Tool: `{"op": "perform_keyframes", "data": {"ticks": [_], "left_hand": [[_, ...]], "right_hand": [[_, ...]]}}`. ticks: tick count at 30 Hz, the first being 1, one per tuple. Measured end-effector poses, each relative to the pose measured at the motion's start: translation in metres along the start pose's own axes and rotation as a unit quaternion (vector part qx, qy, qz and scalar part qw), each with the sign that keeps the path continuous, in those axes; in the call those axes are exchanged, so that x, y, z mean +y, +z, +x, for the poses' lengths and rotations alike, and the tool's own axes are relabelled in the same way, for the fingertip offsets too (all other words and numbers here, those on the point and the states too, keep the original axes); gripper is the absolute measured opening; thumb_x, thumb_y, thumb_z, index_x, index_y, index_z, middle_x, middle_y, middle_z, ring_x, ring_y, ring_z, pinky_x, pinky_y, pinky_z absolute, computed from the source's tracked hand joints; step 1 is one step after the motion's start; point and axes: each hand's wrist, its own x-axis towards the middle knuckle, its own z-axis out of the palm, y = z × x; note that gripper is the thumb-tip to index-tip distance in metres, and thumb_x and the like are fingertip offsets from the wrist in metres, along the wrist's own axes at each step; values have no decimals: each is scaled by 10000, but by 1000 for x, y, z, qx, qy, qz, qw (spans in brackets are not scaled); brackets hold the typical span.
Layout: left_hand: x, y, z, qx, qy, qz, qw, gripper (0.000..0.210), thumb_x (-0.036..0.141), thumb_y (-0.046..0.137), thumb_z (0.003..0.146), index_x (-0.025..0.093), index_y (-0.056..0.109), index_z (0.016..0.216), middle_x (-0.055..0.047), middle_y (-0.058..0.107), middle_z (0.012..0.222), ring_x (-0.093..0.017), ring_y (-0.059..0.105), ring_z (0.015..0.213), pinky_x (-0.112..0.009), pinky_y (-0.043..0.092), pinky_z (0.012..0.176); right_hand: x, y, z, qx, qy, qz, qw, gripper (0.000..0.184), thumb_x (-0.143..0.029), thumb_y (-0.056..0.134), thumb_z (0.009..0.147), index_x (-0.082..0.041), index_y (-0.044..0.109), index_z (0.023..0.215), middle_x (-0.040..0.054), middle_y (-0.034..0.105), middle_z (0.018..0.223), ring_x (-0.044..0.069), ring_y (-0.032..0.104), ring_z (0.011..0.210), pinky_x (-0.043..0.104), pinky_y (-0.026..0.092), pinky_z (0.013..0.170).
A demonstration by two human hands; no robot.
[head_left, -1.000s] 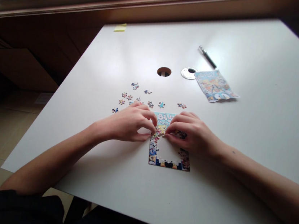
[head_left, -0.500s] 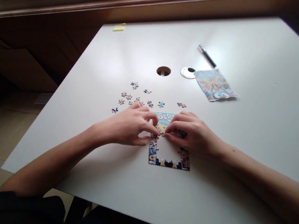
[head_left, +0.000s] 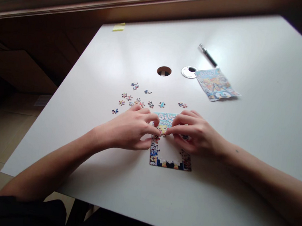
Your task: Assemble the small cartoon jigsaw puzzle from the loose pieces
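The dark sleeve [head_left: 18, 210] marks the near left corner, beside the white tabletop [head_left: 130, 191]. The jigsaw puzzle [head_left: 170, 165] lies flat on the tabletop between 2 bare hands, its lower middle a pale field within a printed border. The left hand [head_left: 135, 129] lies at the puzzle's left side, index tip at the upper pieces, thumb and fingers parted. The right hand [head_left: 196, 133] covers part of the right border; its index tip meets the same pieces, the thumb parted below. Loose pieces [head_left: 162, 104] are scattered beyond the left hand and puzzle. Farther back: a printed sheet [head_left: 216, 84] overlapping a metal ring [head_left: 185, 73], a round hole [head_left: 164, 71], a pen [head_left: 208, 55] and, at the far left corner, a yellow note [head_left: 119, 27].
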Motion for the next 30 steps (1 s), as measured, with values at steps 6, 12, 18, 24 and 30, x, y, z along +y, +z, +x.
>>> {"op": "perform_keyframes", "data": {"ticks": [6, 12, 18, 24, 30], "left_hand": [[1, 0, 0, 7, -1, 6, 1000, 221, 309, 570, 911, 327, 710, 1081, -22, 648, 1093, -198, 574, 988, -393, 315, 990], [3, 0, 1, -4, 1, 17, 1000, 245, 312, 547, 926, 317, 686, 1127, -23, 655, 1109, -200, 571, 983, -395, 309, 994], [4, 1, 1, -2, 2, 28, 1000, 252, 299, 551, 925, 305, 680, 1141, -31, 656, 1128, -205, 568, 993, -402, 305, 1005], [5, 1, 0, -13, -6, 32, 999, 275, 314, 531, 940, 305, 663, 1181, -40, 643, 1145, -215, 566, 1011, -415, 311, 1011], [9, -1, 1, -17, -11, 41, 999, 264, 315, 507, 960, 300, 670, 1168, -42, 649, 1112, -215, 572, 1016, -416, 326, 1002]], "right_hand": [[-1, -3, 1, -41, -23, -57, 997, 176, -183, 596, 876, -280, 725, 946, 20, 648, 790, 175, 500, 723, 361, 401, 781], [0, -7, 3, -52, -46, -63, 996, 185, -171, 572, 890, -270, 710, 965, 11, 636, 762, 169, 497, 709, 343, 382, 764], [2, -6, 2, -57, -67, -79, 993, 215, -135, 548, 877, -254, 703, 967, 14, 628, 759, 163, 507, 700, 328, 366, 747], [1, -6, 3, -59, -74, -91, 991, 243, -110, 536, 868, -254, 704, 969, 13, 611, 752, 162, 486, 682, 321, 354, 731], [3, -8, 4, -62, -69, -72, 993, 253, -126, 553, 862, -269, 721, 985, 14, 626, 777, 160, 506, 697, 325, 366, 756]]}}
